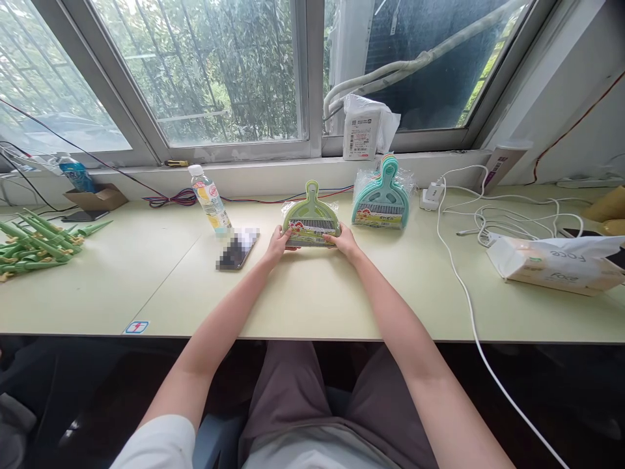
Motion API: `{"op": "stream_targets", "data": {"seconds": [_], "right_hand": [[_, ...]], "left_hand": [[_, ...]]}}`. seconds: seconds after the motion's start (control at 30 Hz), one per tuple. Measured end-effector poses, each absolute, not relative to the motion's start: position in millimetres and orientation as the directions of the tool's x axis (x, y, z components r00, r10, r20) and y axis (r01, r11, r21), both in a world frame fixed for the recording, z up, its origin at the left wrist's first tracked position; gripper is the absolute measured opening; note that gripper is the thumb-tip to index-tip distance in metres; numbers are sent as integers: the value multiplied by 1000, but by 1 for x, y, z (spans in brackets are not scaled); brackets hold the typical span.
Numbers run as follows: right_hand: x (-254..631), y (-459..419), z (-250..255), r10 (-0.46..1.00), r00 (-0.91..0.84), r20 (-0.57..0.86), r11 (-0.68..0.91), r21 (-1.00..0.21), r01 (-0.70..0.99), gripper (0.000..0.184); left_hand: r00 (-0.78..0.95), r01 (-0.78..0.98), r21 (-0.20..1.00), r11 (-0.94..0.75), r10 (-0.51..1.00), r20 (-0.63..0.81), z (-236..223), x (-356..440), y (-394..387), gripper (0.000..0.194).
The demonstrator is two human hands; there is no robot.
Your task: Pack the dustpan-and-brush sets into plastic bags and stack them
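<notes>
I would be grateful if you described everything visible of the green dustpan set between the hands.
The green dustpan set has a handle with a hole, a dark-bristled brush, a printed label and clear wrap. It looks plastic and stands upright, handle up, above the table. The left hand and right hand grip its lower corners.

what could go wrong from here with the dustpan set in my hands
The bottle stands upright close to your left hand, so a sideways swing might knock it over, possibly onto the phone lying beside it. The white cable runs over the table edge on your right, so an arm moving out that way could snag it.
</notes>
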State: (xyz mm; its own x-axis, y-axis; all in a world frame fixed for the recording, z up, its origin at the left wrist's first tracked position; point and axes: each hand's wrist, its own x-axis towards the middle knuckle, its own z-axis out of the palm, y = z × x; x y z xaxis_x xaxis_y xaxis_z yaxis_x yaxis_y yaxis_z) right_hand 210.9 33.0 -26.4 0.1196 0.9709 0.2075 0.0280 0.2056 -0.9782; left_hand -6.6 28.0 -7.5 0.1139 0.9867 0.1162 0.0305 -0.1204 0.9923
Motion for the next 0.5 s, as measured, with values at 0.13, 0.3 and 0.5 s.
{"op": "stream_targets", "data": {"seconds": [0.13,0.3,0.5], "right_hand": [[213,36,-27,972,80,221,215,-973,85,53],[216,39,-30,970,88,229,221,-971,89,54],[216,44,-37,971,75,229,218,-967,131,52]], "left_hand": [[159,-42,992,-120,979,125,-7,-9,27,44],[288,-23,992,-126,949,127,-7,-15,28,55],[212,-77,996,-55,975,71,-19,-15,36,47]]}}
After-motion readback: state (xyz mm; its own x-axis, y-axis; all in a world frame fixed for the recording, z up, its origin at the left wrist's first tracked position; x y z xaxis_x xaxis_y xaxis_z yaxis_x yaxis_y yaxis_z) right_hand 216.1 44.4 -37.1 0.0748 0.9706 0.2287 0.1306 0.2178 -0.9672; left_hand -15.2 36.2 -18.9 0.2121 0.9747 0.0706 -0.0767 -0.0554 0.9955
